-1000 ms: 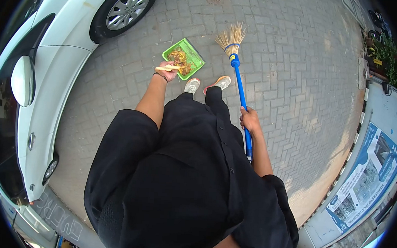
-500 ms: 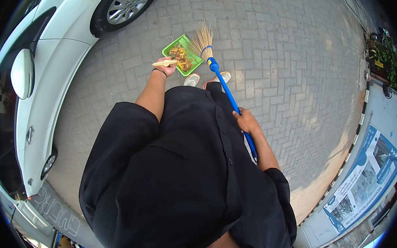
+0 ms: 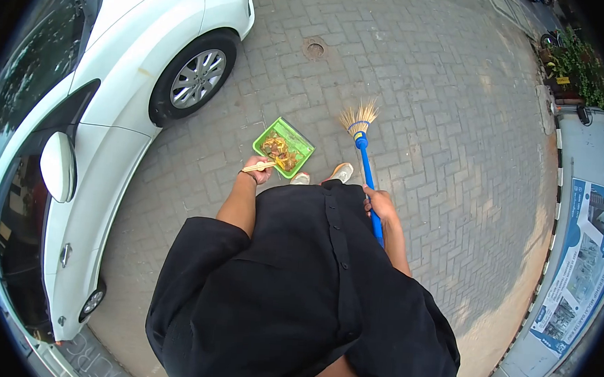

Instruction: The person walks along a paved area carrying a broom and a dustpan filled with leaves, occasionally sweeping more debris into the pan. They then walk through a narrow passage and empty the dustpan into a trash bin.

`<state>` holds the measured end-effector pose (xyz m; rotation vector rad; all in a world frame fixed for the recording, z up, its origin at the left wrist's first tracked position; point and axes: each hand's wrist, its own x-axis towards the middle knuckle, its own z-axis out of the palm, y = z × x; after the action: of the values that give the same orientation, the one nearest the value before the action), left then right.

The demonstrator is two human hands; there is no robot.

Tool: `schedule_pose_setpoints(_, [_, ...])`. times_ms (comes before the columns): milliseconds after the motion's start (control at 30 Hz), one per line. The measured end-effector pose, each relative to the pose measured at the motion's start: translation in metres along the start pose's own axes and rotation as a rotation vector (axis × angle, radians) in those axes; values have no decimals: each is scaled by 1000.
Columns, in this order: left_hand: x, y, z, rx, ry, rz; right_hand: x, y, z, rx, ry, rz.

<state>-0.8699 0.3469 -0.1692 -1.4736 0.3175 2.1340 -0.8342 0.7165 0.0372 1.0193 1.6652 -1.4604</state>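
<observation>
Dustpan [image 3: 285, 148], green, sits low over the brick paving [image 3: 444, 128], just ahead of the person's shoes [image 3: 341, 171]. It is loaded with yellow-brown dry leaves [image 3: 279, 152]. Left hand [image 3: 259, 172] is curled tight around the dustpan's pale wooden handle [image 3: 259, 165], which sticks out sideways from the pan's near edge; dark band on that wrist.

Right hand [image 3: 379, 201] is wrapped closed around the blue shaft of the broom [image 3: 366, 172], gripping about mid-shaft. Broom stands nearly upright, tilted slightly, straw bristles [image 3: 359, 115] fanned out at the far end, just right of the dustpan and apart from it. Can't tell whether the bristles touch the paving.

Person wears a loose black garment [image 3: 296, 292] that hides most of the legs; only the shoe tips show, between pan and broom shaft.

White car [image 3: 114, 94] parked on the left, front wheel [image 3: 197, 78] near the dustpan but well clear, side mirror [image 3: 58, 167] closer to camera. Round drain cover [image 3: 315, 49] in the paving beyond the pan. Potted plants [image 3: 579, 64] and a printed poster [image 3: 581, 261] along the right edge.
</observation>
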Motion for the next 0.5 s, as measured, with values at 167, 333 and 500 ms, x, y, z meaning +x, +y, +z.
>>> schedule_pose_setpoints(167, [-20,-8,64,20,-170,-98,25,-10,-26,466,-105,97])
schedule_pose_setpoints(333, [-38,-14,139,-8,-111,-19,19,-31,-70,785,-124,101])
schedule_pose_setpoints(500, [-14,-8,226,-70,-168,-52,36,-90,-103,870,-84,60])
